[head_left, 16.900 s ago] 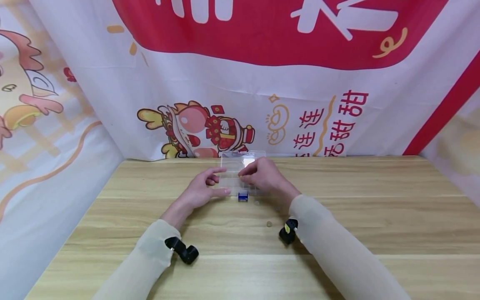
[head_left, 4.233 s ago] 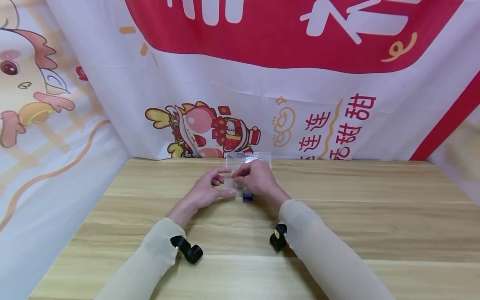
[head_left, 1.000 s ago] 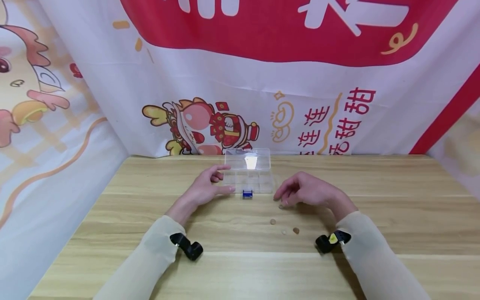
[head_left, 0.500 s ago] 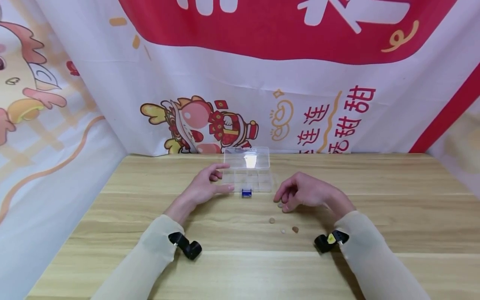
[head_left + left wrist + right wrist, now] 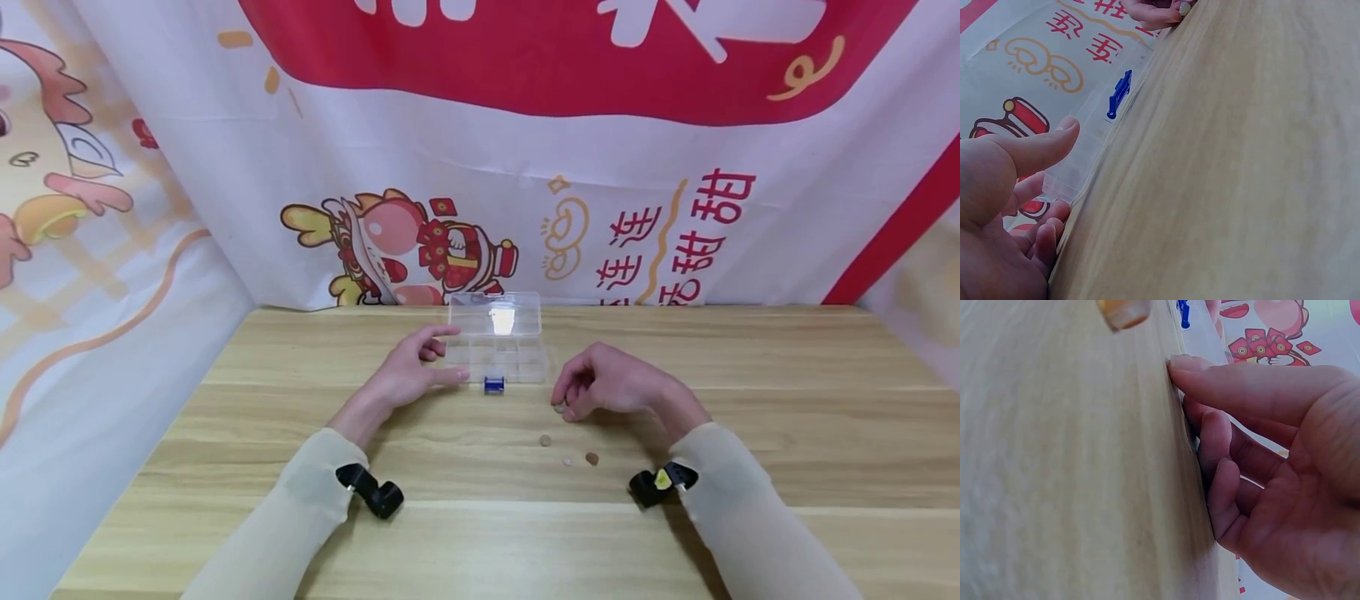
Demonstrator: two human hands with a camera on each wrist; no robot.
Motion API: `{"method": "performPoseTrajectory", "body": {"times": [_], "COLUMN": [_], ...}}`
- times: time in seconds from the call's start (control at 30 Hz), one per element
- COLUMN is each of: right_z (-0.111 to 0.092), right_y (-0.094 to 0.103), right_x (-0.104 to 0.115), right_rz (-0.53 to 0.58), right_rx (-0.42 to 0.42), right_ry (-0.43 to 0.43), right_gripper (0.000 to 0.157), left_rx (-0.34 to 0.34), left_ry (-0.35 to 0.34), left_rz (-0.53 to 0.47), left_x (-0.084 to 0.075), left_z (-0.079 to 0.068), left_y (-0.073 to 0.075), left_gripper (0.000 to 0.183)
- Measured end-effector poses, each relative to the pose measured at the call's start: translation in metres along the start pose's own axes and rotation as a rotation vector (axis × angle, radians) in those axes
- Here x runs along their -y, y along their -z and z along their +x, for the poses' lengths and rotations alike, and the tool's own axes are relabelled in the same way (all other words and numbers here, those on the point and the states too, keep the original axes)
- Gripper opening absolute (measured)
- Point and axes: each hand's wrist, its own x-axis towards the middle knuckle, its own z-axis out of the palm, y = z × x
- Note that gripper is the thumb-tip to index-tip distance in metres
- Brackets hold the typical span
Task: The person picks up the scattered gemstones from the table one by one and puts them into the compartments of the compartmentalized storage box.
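Note:
A clear plastic compartment box (image 5: 506, 362) with a blue latch (image 5: 494, 385) lies at the back of the table, its lid raised. My left hand (image 5: 408, 367) rests at the box's left side, thumb and index finger extended along it; its other fingers bend loosely near the table in the left wrist view. To the right of the box, my right hand (image 5: 611, 379) pinches a small pale pebble (image 5: 1185, 8) between thumb and fingertip, low at the table surface. In the right wrist view the right thumb hides this pebble.
Nearer the front lie a tan pebble (image 5: 545, 441), a small whitish one (image 5: 567, 462) and a shiny reddish-brown pebble (image 5: 592, 458). A printed cloth (image 5: 465, 150) hangs right behind the table's back edge, close to the box.
Earlier the right hand was over the box; by one second ago it had moved right, down to the pebble. Its thumb and finger have since closed on it. The left hand has stayed at the box.

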Motion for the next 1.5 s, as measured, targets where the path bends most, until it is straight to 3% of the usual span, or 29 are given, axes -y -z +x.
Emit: {"method": "performPoseTrajectory", "body": {"times": [0.43, 0.67, 1.5], "right_z": [0.0001, -0.0036, 0.0014], "right_y": [0.0021, 0.0053, 0.0041], "right_x": [-0.0004, -0.0047, 0.0023], "right_rz": [-0.020, 0.027, 0.215], "right_rx": [-0.016, -0.037, -0.148], "right_ry": [0.046, 0.027, 0.114], "right_gripper": [0.010, 0.011, 0.026], "left_rx": [0.002, 0.011, 0.004], "left_ry": [-0.011, -0.019, -0.013], "left_rz": [0.001, -0.014, -0.027], "left_x": [-0.0004, 0.0003, 0.0013], "left_z": [0.0006, 0.0058, 0.0004], "left_y": [0.0007, -0.0051, 0.0007], "left_gripper": [0.070, 0.070, 0.072]}}
